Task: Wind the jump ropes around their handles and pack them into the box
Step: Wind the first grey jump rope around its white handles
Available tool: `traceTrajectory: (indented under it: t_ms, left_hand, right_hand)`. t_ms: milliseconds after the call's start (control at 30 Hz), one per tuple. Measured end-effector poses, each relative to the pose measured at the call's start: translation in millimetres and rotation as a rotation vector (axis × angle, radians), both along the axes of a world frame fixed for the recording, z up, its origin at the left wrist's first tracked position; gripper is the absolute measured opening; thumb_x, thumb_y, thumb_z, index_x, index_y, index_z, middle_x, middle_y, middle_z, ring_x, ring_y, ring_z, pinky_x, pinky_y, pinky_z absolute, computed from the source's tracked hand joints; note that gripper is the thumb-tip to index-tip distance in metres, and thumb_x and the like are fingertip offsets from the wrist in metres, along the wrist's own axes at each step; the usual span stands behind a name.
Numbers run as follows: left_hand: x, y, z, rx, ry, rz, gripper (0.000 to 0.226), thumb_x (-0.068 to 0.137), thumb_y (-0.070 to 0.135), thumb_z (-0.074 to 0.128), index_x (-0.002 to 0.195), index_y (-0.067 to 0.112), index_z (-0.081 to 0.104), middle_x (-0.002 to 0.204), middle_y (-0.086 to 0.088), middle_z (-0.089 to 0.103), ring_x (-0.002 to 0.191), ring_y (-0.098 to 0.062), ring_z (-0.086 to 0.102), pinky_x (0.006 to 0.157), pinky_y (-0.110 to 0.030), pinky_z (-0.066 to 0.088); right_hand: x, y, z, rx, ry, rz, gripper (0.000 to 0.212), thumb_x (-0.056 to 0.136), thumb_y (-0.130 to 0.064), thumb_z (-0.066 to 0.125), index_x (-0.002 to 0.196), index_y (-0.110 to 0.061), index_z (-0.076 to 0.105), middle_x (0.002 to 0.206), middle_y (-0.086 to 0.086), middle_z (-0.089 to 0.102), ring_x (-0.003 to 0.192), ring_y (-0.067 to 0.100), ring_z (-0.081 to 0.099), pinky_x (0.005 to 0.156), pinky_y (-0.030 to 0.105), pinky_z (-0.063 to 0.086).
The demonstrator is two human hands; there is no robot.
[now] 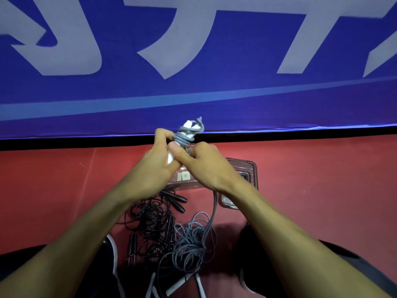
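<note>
Grey rope [186, 137] coiled on white handles [187, 127], left hand [160, 159] and right hand [202, 162] gripping, hiding clear box [247, 168]

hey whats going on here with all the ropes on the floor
A person is winding a grey jump rope around its white handles. The left hand grips the handles while the right hand holds the rope beside the coils; several turns are on, and the rest trails down to a loose grey pile on the red floor. Tangled black jump ropes lie unwound beside it. The clear box sits just behind the hands.
</note>
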State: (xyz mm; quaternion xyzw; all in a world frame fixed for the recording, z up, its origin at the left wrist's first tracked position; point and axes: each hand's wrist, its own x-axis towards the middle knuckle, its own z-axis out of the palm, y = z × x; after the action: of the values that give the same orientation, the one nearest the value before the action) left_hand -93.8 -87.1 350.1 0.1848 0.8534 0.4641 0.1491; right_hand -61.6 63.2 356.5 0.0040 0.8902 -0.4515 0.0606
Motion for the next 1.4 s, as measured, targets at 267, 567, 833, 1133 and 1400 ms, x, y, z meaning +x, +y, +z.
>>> traceTrajectory:
  t_ms: [267,567,833,1133,1400]
  left_hand:
    - [1.0,4.5,4.8,0.265,-0.226,-0.070,0.025,0.106,0.011,0.047,0.127,0.009,0.059,0.096,0.012,0.074,0.088,0.003,0.068,0.072,-0.011,0.049]
    - [-5.4,-5.8,2.9,0.041,0.071,0.083,0.041,0.064,0.051,0.077,0.081,0.018,0.059,0.074,-0.003,0.067,0.066,-0.023,0.058,0.061,-0.042,0.045]
    - [-0.9,2.2,0.9,0.201,-0.189,0.003,0.019,0.098,0.020,0.064,0.107,0.012,0.049,0.083,0.003,0.071,0.075,-0.012,0.069,0.068,-0.028,0.058]
    - [-5.2,1.6,5.3,0.305,-0.232,0.112,0.035,0.108,0.031,0.040,0.099,0.006,0.064,0.083,-0.002,0.061,0.070,-0.009,0.053,0.069,-0.028,0.044]
    - [-12.7,-8.1,5.0,0.166,-0.050,-0.008,0.035,0.086,0.042,0.061,0.111,0.019,0.071,0.103,-0.003,0.075,0.098,-0.018,0.071,0.090,-0.041,0.054]
  right_hand:
    - [-11.8,11.8,-0.9,-0.082,-0.075,-0.061,0.059,0.106,-0.054,0.037,0.068,-0.012,0.054,0.058,-0.005,0.044,0.053,0.013,0.038,0.059,0.032,0.032]
    - [-7.4,11.1,-1.2,0.025,-0.030,0.021,0.077,0.101,-0.062,0.040,0.078,0.008,0.063,0.058,0.003,0.044,0.052,0.013,0.037,0.054,0.031,0.033]
    - [-9.9,8.7,-6.0,0.062,0.081,0.013,0.063,0.109,-0.045,0.035,0.057,-0.020,0.061,0.056,-0.005,0.063,0.057,0.008,0.054,0.064,0.027,0.039]
    - [-6.2,12.1,0.7,0.082,-0.013,-0.081,0.068,0.100,-0.068,0.035,0.064,-0.011,0.048,0.059,0.005,0.042,0.056,0.018,0.035,0.058,0.034,0.032]
    - [-7.2,9.8,-0.2,0.072,0.023,-0.049,0.061,0.105,-0.054,0.039,0.063,-0.010,0.047,0.058,0.002,0.044,0.052,0.014,0.036,0.055,0.032,0.032]
